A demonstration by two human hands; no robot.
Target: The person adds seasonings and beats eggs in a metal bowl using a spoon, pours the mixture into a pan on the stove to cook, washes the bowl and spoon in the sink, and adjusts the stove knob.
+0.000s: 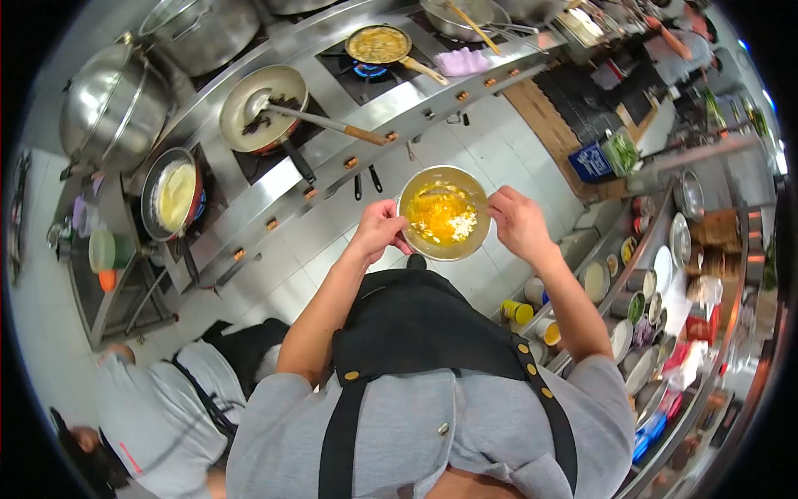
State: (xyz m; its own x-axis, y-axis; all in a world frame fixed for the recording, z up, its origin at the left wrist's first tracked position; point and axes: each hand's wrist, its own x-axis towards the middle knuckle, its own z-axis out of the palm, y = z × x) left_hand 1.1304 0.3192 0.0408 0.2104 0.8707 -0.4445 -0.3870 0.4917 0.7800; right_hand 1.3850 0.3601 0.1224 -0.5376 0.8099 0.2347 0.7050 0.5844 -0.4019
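Note:
In front of my apron I hold a metal mixing bowl [453,175] up over the floor. Inside it lies a yellow-orange mix like beaten egg [436,214], with white crumbly bits [460,223] on the near right side. My left hand [382,227] grips the bowl's left rim, its fingers closed. On the opposite side, my right hand [517,221] is closed at the rim, fingertips against the edge. Some fingertips are hidden behind the bowl.
Ahead runs a stove counter with a small pan [378,44] over a lit flame, a wok [229,104] with a ladle [332,125], and a frying pan [174,195]. A co-worker [174,407] is close at left. Shelves at right hold containers [594,279].

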